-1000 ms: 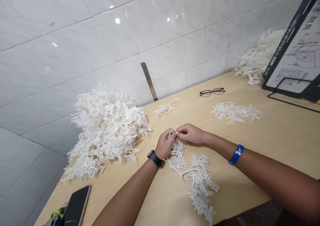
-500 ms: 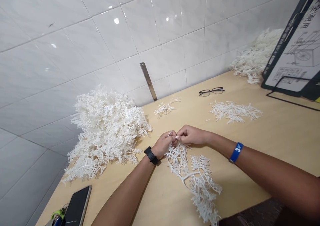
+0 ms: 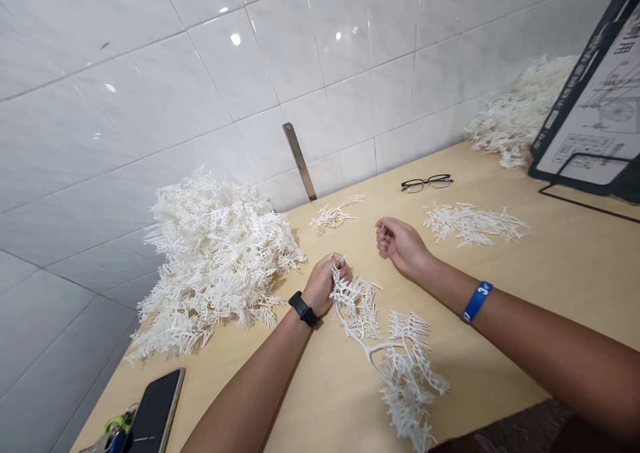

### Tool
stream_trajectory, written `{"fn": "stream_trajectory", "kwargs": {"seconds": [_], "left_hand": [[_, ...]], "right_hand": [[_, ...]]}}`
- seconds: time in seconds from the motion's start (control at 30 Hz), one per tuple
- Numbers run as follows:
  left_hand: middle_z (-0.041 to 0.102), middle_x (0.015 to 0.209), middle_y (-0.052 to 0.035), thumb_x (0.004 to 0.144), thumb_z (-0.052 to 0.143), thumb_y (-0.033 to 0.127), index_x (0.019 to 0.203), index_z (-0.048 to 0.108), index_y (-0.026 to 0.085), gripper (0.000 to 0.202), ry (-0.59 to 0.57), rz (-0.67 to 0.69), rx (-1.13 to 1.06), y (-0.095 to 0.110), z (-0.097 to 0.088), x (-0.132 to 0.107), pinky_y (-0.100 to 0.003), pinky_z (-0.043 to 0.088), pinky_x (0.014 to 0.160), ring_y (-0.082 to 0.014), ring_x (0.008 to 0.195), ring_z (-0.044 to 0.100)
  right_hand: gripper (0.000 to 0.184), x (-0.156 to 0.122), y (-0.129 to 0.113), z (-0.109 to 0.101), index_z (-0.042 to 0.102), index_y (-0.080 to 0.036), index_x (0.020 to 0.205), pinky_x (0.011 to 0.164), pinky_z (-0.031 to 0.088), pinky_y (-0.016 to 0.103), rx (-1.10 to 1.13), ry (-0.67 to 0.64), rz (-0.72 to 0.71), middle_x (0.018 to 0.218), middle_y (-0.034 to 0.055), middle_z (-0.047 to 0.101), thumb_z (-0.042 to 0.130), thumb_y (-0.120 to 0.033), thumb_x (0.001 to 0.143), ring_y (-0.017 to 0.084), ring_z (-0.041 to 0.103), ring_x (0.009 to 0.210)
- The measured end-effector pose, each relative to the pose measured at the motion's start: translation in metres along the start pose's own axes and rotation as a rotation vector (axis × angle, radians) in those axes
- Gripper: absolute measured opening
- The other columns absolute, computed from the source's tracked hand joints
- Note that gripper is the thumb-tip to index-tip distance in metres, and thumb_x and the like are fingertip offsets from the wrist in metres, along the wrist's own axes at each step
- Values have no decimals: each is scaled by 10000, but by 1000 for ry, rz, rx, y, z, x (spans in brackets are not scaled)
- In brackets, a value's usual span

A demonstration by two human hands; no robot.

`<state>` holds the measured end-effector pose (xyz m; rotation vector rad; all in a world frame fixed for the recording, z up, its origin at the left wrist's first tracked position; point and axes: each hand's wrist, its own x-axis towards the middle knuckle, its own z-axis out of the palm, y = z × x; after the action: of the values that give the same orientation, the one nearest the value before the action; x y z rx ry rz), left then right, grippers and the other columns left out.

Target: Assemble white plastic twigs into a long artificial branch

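Note:
My left hand [image 3: 326, 283], with a black band at the wrist, is closed on the upper end of a white branched artificial sprig [image 3: 373, 351]. The sprig trails down across the table toward its front edge, its fine twigs spread out. Up and to the right, apart from the sprig, my right hand [image 3: 401, 245] has its fingers curled together; whatever they may pinch is hidden or too small to name. A blue band circles that wrist. Close by on the right lies a loose heap of small white twig pieces [image 3: 473, 225].
A large pile of white sprigs [image 3: 220, 259] stands at the left against the tiled wall. Behind my hands lie a small sprig [image 3: 334, 217] and eyeglasses [image 3: 427, 183]. Another white pile [image 3: 520, 113] and a printed box [image 3: 590, 119] are at the back right. A phone [image 3: 156, 409] and keys [image 3: 113, 433] lie front left.
My right hand has pulled away from my left, moving up and to the right with its fingers closed. My left hand still holds the sprig in about the same place.

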<state>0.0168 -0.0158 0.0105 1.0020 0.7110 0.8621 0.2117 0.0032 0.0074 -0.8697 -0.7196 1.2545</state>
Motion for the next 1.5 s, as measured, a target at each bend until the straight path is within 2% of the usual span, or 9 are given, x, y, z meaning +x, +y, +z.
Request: {"fn": "stream_trajectory", "kwargs": {"seconds": [0.1, 0.23, 0.37, 0.47, 0.57, 1.1, 1.2, 1.4, 1.5], "left_hand": [[392, 567, 56, 773, 645, 367, 704, 395, 186, 316, 20, 24, 40, 0, 4, -1, -205, 283, 474, -67, 487, 385], [407, 557, 54, 802, 608, 438, 706, 412, 188, 332, 66, 83, 194, -3, 4, 0, -221, 289, 490, -77, 486, 382], [494, 622, 20, 842, 564, 415, 703, 511, 165, 291, 227, 285, 594, -7, 5, -1, -239, 355, 595, -101, 586, 438], [553, 691, 9, 875, 523, 381, 775, 573, 164, 244, 238, 386, 790, -10, 6, -4, -237, 363, 648, -116, 658, 467], [552, 688, 17, 893, 497, 374, 809, 569, 172, 230, 224, 388, 857, -13, 4, -5, -232, 347, 634, -117, 652, 458], [398, 573, 31, 776, 654, 466, 642, 411, 175, 402, -298, -60, 209, 3, -4, -7, -235, 296, 542, -84, 534, 361], [405, 591, 27, 794, 647, 446, 660, 400, 179, 387, -292, -54, 115, 3, -3, -6, -234, 322, 538, -87, 541, 385], [416, 599, 52, 782, 659, 477, 800, 497, 176, 342, 92, 77, 79, -2, -4, 3, -206, 276, 458, -63, 480, 360], [402, 560, 67, 760, 658, 528, 835, 551, 160, 390, 263, 145, 201, -6, -8, 7, -201, 262, 447, -52, 450, 328]], "right_hand": [[318, 14, -7, -17, 521, -224, 804, 464, 412, 255, 101, 175, -44, 578, -12, 484, 498, -533, 873, 125, 454, 487], [476, 17, -11, -22, 481, -222, 679, 376, 319, 258, -19, 93, 60, 487, -17, 427, 362, -623, 906, 116, 368, 392], [522, -1, 1, -1, 523, -186, 618, 346, 215, 242, -393, -211, 182, 425, -12, 465, 482, -647, 858, 93, 345, 330], [518, -16, 13, 12, 540, -165, 604, 396, 269, 235, -597, -535, 97, 452, -14, 498, 558, -632, 827, 88, 399, 382], [481, -21, 19, 14, 508, -167, 588, 441, 286, 229, -656, -676, 16, 469, -41, 463, 607, -577, 818, 79, 393, 429], [470, -25, 2, 6, 483, -163, 549, 480, 264, 244, -434, -982, 203, 457, -56, 398, 597, -500, 857, 75, 336, 435], [454, -22, 5, 8, 482, -163, 551, 479, 229, 245, -338, -876, 161, 475, -51, 388, 618, -481, 845, 75, 316, 455], [372, 6, -7, -7, 436, -220, 706, 434, 274, 236, 37, 8, 38, 497, -63, 359, 537, -546, 853, 98, 334, 433], [292, 18, -16, -19, 504, -253, 1021, 424, 311, 226, 80, 252, -46, 669, -31, 545, 501, -498, 863, 89, 386, 440]]}}
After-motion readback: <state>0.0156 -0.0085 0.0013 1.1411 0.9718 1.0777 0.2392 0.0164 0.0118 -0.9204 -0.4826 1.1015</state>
